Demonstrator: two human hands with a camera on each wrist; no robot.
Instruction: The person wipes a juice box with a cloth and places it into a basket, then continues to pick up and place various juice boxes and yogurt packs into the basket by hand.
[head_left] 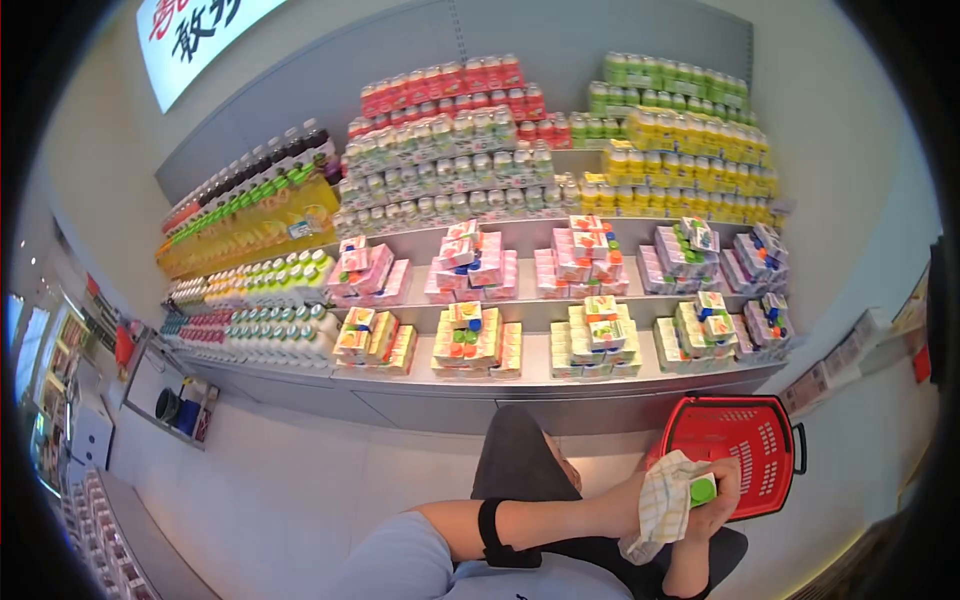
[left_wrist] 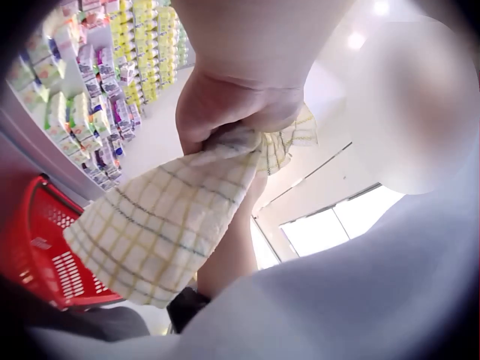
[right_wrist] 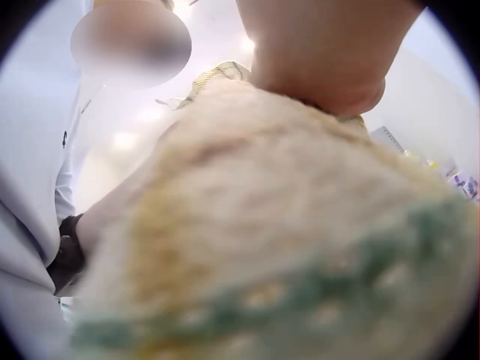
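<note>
My left hand (left_wrist: 225,105) grips a white cloth (left_wrist: 165,217) with yellow and dark check lines, which hangs down from the fingers. In the head view the cloth covers most of that hand. My right hand (head_left: 722,500) holds a small carton with a green cap (head_left: 703,490), its fingers around the far side. The cloth lies right against the carton's left side. Close to the lens in the right wrist view, the blurred cloth (right_wrist: 285,195) hides the carton and the right fingers.
A red shopping basket (head_left: 690,425) stands on the floor just beyond the hands. Ahead, a tiered shelf (head_left: 400,385) bears stacked drink cartons (head_left: 468,340) and packs of bottles (head_left: 440,150). A bent knee (head_left: 515,455) is beside the left forearm. A low cart (head_left: 170,400) stands at the left.
</note>
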